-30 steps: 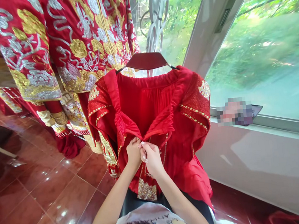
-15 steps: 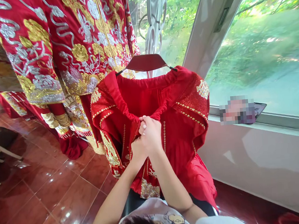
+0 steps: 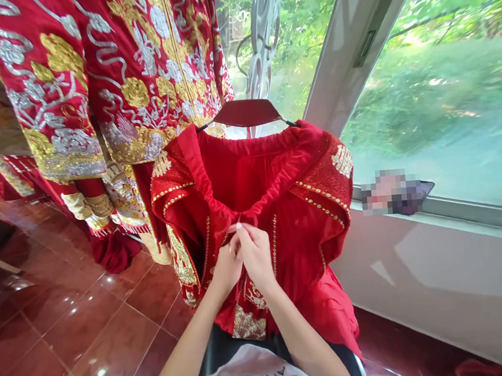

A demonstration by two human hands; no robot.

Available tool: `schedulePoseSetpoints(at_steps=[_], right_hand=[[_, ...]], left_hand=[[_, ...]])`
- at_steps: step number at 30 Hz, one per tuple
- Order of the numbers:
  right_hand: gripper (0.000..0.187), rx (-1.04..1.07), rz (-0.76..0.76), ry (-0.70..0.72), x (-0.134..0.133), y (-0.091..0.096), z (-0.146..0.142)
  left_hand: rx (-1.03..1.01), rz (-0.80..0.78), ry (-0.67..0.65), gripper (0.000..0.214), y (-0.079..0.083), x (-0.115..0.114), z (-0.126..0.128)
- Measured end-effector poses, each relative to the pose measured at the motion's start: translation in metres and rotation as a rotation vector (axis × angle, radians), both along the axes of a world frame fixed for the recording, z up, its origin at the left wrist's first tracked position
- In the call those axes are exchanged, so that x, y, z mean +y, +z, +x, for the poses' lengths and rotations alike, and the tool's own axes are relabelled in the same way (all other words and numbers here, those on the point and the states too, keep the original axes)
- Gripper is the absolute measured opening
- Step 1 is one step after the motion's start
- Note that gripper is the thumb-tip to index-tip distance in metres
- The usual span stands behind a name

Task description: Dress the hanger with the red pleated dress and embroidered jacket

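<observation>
A red skirt-like garment (image 3: 299,248) with a gathered waistband and gold beaded trim hangs from a dark red hanger (image 3: 247,113) in front of me. The two ends of its waistband meet at the front in a V. Just below that point, my left hand (image 3: 228,265) and my right hand (image 3: 256,254) are together, fingertips pinched. Between them seems to be a thin red cord at the waistband, mostly hidden by the fingers. The garment's lower part drapes over a black seat close to my body.
Red jackets (image 3: 138,75) with gold and silver embroidery hang at the left. A phone-like flat object (image 3: 412,198), partly pixelated, lies on the window sill (image 3: 475,222) at the right. Dark red tiles (image 3: 101,333) cover the floor. A grey metal stand (image 3: 263,36) rises behind the hanger.
My hands have moved slightly down from the waistband's join, which now shows above them. Their tight clasp has changed to a fingertip pinch. The view has shifted slightly.
</observation>
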State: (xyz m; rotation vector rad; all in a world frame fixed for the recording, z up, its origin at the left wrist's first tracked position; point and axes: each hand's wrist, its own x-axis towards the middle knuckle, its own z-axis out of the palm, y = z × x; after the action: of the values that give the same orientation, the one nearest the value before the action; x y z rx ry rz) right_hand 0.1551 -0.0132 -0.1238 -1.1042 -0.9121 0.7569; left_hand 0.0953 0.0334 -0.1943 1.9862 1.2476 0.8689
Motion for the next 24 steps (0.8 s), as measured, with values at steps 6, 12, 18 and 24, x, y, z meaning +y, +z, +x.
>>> schedulePoseSetpoints(at_steps=[6,12,18,24], right_hand=[[0.032,-0.259,0.034,-0.408,-0.009,-0.016,0.037],[0.026,-0.277,0.008,-0.13,0.029,-0.024,0.049],[0.027,-0.231,-0.038,-0.173,0.016,-0.037,0.053],[0.03,-0.062,-0.094,0.022,0.012,-0.05,0.042]], left_hand=[[-0.33,-0.045,0.074,0.026,0.036,-0.015,-0.022],[-0.298,0.221,0.087,0.027,0.059,0.01,0.005],[-0.278,0.205,0.092,0.027,0.034,0.0,0.0],[-0.551,-0.279,-0.024,0.043,-0.033,-0.034,0.001]])
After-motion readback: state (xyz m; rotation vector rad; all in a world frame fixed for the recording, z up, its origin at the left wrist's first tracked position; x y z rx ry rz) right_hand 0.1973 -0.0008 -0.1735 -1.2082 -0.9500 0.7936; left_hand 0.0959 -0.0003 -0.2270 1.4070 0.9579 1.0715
